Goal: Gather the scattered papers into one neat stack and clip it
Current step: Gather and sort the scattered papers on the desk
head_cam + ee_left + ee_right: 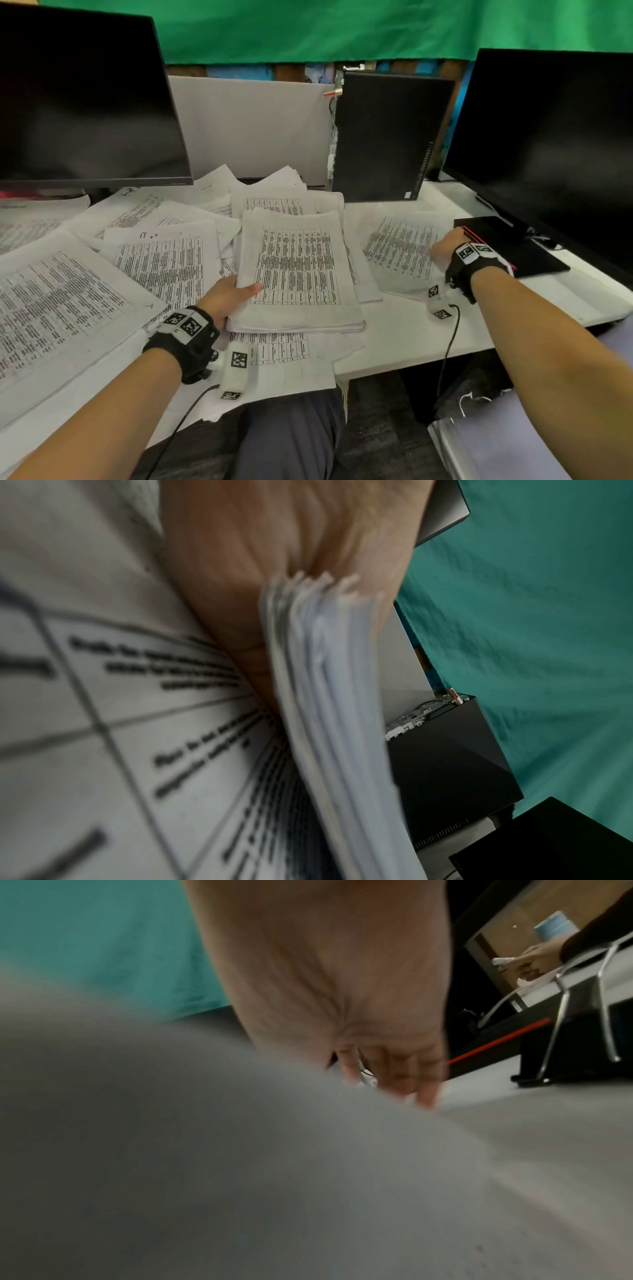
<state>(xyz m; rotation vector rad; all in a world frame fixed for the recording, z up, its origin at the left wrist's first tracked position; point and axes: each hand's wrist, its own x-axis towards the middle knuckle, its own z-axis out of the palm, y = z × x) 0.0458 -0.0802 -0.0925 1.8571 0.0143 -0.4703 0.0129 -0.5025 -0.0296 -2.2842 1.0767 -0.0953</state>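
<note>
Loose white printed sheets (pixel 65 301) lie fanned over the left of the white desk (pixel 404 342), their long edges at mixed angles. Just right of them, the left hand (pixel 227 296) grips the thick stack of white printed paper (pixel 298 270) at its near left corner, thumb on top. The stack's long axis runs away from the person, its text upright to them. It should handle as fairly heavy but floppy and prone to sliding, so a pinch near a corner with support underneath suits it. Further right, a single printed sheet (pixel 400 250) lies flat, tilted slightly clockwise. The right hand (pixel 445 245) rests at its right edge; whether its fingers pinch the sheet I cannot tell.
</note>
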